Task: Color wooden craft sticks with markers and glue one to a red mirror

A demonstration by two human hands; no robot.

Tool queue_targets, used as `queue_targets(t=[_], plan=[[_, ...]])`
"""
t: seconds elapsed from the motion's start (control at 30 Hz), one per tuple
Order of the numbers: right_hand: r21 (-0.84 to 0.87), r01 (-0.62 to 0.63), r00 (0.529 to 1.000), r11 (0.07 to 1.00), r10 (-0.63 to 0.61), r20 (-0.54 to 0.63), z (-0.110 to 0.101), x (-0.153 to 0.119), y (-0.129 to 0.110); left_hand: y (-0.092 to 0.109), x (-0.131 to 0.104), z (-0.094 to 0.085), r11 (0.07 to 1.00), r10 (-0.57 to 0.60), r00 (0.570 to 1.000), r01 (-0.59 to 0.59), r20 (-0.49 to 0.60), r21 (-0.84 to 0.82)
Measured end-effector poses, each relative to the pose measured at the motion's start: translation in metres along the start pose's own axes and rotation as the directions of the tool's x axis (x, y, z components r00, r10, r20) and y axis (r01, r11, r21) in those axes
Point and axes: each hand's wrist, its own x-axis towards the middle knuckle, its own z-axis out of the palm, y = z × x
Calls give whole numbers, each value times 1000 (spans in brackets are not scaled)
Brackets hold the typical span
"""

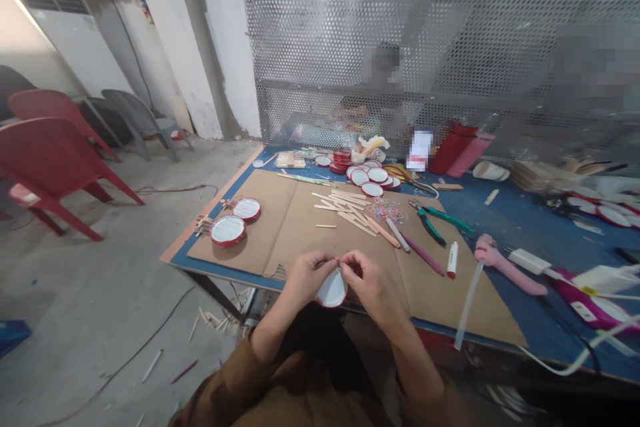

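At the lower centre of the frame, just off the near edge of the cardboard sheet (300,227), a white disc with a red rim (332,288) is held up between two hands. The left hand (314,278) has thumb and fingers pinched together at its top edge; the right hand (364,280) pinches there too, the fingertips of both nearly meeting. Above them on the cardboard lie flat wooden sticks (350,207), some overlapping, beside a heap of small coloured bands (389,209). Left of centre sit two red-rimmed round pieces (228,231) with sticks at their left. Right of centre are green-handled pliers (433,223), a white marker (453,259) and, farther right, a pink glue gun (505,265). Red chairs (60,160) stand at the left edge.
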Motion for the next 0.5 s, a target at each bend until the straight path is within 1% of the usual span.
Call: queue_targets(t=[0.07,0.13,0.2,0.27,0.33,0.4,0.47,0.5], plan=[[45,-26,999,999,27,-22,1,0,2,0,0,-1,1000,13,1000,-13,-6,-1],[92,-7,999,996,12,-50,2,1,4,-1,0,-1,1000,23,1000,-23,2,-15],[97,66,997,993,-61,-48,2,1,4,-1,-1,-1,999,20,1000,-20,11,-38],[56,139,990,989,-137,-40,1,1,3,-2,-1,0,999,7,1000,-6,17,-50],[8,156,986,988,-155,-62,1,0,2,-2,-2,0,999,-2,1000,3,10,-46],[35,88,991,995,-84,-109,3,-1,2,-1,-2,-1,999,-3,1000,3,2,-42],[192,-24,991,981,48,-121,8,-1,4,0,-2,-1,999,4,1000,-4,2,-43],[314,-75,988,947,113,-105,10,0,6,0,-2,-1,999,10,1000,-9,8,-43]])
